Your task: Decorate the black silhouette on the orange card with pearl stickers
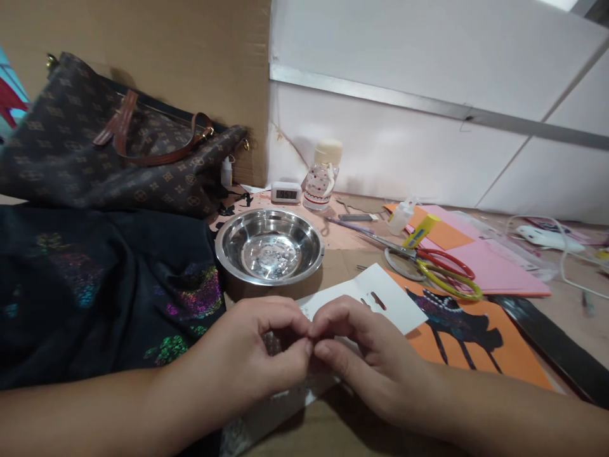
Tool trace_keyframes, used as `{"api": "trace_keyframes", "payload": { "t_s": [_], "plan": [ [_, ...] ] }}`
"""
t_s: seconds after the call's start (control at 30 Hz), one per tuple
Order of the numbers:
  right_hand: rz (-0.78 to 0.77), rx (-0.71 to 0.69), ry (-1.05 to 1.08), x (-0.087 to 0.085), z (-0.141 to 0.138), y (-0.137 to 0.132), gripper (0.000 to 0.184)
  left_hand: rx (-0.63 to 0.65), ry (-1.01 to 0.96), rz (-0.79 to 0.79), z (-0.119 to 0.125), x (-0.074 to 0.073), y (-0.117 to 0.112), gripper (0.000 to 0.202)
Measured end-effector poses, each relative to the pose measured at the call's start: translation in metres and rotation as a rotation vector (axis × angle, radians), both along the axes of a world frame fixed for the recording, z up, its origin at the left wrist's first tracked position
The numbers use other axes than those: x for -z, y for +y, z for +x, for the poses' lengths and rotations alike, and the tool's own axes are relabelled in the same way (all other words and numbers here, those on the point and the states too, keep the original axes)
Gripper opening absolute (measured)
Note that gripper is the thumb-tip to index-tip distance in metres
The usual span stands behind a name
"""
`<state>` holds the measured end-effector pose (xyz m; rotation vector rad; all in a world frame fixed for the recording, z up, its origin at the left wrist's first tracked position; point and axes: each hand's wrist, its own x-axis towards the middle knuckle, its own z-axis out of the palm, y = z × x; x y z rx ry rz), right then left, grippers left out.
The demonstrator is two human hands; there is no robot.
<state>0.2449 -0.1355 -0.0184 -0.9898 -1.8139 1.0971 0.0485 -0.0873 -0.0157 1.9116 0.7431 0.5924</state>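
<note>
Steel bowl (304, 238) sits just beyond my knuckles, near enough to reach into, I'd guess; its wide rim and sloped wall would stop small stuff rolling off the worktop (566, 304). Bright specks on its floor look like loose bits, but glare hides what they are. My grip: left hand (266, 349) and right hand (371, 355) meet in front of me, thumbs and index fingers drawn in to a fine two-handed pinch. Can't tell if something tiny is caught between the tips; too small and shaded. Both at once suggests fine control, not force. White card (399, 304) with punched slots lies right under the hands, partly covered by them, probably handy as a pale backdrop. Orange sheet (518, 352) is off to the right, bearing a black cutout (466, 330) with a string of beads (440, 303) across its top. Scissors (451, 284) and glue stick (421, 231) lie just past it, likely parked out of my elbow room. Lidded jar (320, 187) stands behind the bowl, clear-walled, contents unclear. Brown bag (157, 184) at back left, insides not visible.
</note>
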Motion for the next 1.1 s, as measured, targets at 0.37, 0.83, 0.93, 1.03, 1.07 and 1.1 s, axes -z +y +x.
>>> {"api": "trace_keyframes", "payload": {
  "t_s": [0.37,0.83,0.93,1.03,1.07,1.1],
  "plan": [
    [0.030,-0.006,0.005,0.0019,-0.0006,0.0001,0.023,-0.039,-0.045,-0.103,0.0016,-0.0033,0.0021,0.019],
    [-0.014,0.012,0.035,0.0039,-0.0005,-0.0006,0.015,-0.070,-0.006,-0.089,0.0025,-0.0013,0.0006,0.019],
    [-0.045,0.056,0.048,0.0047,-0.0007,0.0011,0.009,-0.077,-0.002,-0.066,0.0028,-0.0029,0.0001,0.020],
    [-0.074,0.095,0.066,0.0046,-0.0008,0.0023,0.007,-0.064,-0.021,-0.031,0.0029,-0.0062,-0.0012,0.021],
    [-0.090,0.095,0.080,0.0046,-0.0008,0.0025,0.006,-0.062,-0.033,-0.025,0.0027,-0.0069,-0.0016,0.020],
    [-0.105,0.092,0.094,0.0045,-0.0008,0.0027,0.006,-0.059,-0.041,-0.026,0.0025,-0.0073,-0.0019,0.020]
  ]
}}
